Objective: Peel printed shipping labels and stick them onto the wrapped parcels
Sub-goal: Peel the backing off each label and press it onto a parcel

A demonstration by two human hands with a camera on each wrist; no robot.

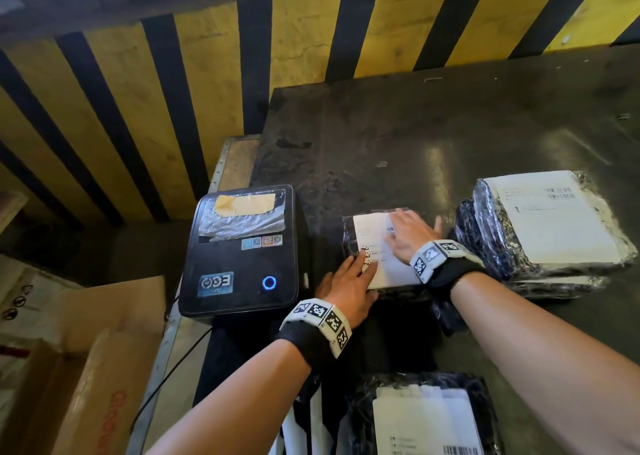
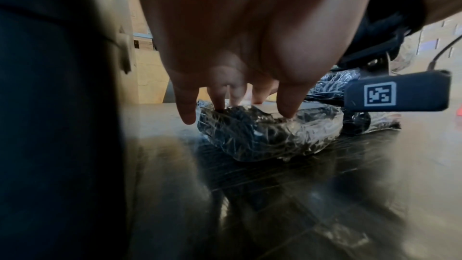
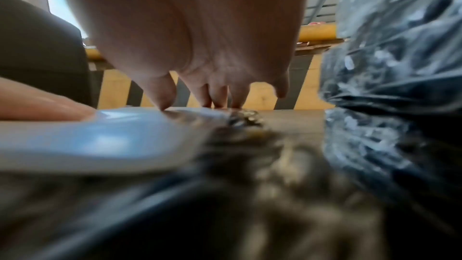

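Note:
A black parcel wrapped in clear film [image 1: 349, 240] [image 2: 265, 135] lies on the dark table beside the printer. A white shipping label [image 1: 372, 234] [image 3: 100, 137] lies flat on its top. My left hand [image 1: 349, 281] [image 2: 240, 94] rests on the label's near left part with straight fingers. My right hand [image 1: 408, 236] [image 3: 215, 94] presses the label's right part with flat, spread fingers. Neither hand grips anything.
A black label printer [image 1: 242, 250] with a lit blue ring stands left of the parcel. A stack of labelled wrapped parcels [image 1: 543, 229] [image 3: 400, 86] lies to the right, another labelled parcel [image 1: 426, 420] at the near edge. Cardboard boxes [image 1: 86, 350] stand lower left. A yellow-black striped barrier [image 1: 207, 91] runs behind.

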